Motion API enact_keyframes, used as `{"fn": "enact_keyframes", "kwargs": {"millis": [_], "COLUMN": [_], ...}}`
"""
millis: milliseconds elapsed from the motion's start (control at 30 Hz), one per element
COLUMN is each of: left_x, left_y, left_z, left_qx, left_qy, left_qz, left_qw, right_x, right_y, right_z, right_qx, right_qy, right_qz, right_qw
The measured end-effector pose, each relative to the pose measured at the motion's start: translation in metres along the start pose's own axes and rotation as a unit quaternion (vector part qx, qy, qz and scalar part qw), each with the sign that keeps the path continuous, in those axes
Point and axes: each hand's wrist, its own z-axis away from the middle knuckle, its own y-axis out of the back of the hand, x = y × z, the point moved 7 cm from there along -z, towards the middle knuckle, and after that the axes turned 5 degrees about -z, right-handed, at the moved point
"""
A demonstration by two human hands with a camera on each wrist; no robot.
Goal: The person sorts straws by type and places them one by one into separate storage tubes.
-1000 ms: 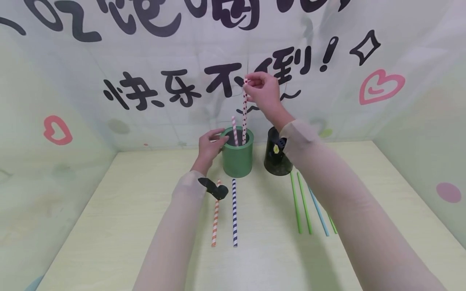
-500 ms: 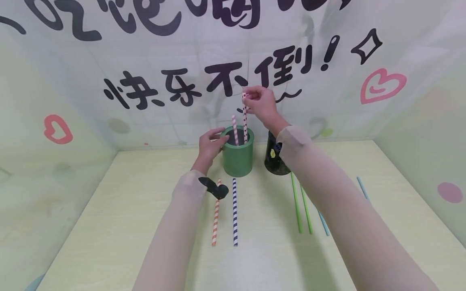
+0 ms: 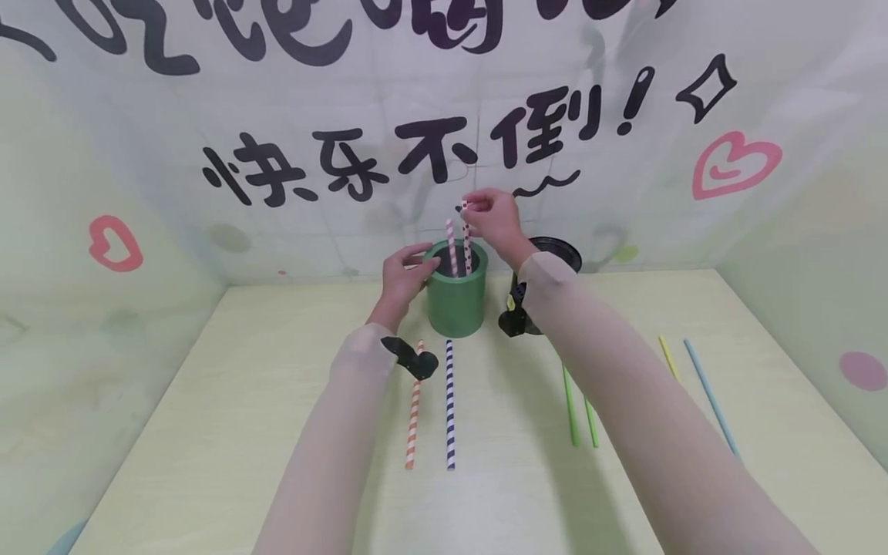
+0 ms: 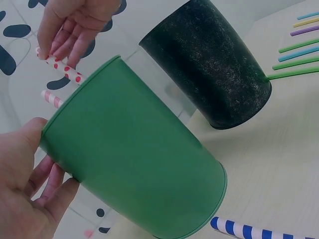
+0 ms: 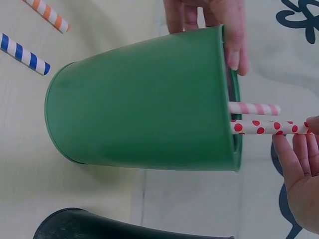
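surroundings: black cup [image 3: 555, 248] seen tilted just right of green cup [image 3: 455, 297], partly hidden by right forearm; orange-striped straw [image 3: 414, 405] and blue-striped straw [image 3: 450, 405] laid on table [image 3: 208, 432] | red-dotted straw [image 3: 466, 239] stood inside green cup beside pink-striped straw [image 3: 452, 247], top end pinched by right hand [image 3: 491, 217] | green cup rim gripped by left hand [image 3: 405, 275]

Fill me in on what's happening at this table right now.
A person is loading paper straws into a green cup. The right hand pinches the top of a red-dotted straw whose lower end is already inside the cup, beside a pink-striped straw standing there. The left hand holds the cup's rim. A black cup stands next to it. An orange-striped straw and a blue-striped straw lie in front of the cup, and plain coloured straws lie to the right.
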Motion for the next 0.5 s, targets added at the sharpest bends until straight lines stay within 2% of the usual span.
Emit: {"fn": "enact_keyframes", "kwargs": {"millis": [500], "left_x": [-0.001], "left_y": [-0.001], "left_z": [-0.001], "left_qx": [0.000], "left_qy": [0.005], "left_qz": [0.002], "left_qw": [1.0000], "right_x": [0.029], "right_y": [-0.006], "right_z": [-0.002], "right_qx": [-0.004], "right_qy": [-0.021], "right_qz": [0.025], "right_qw": [0.999]}}
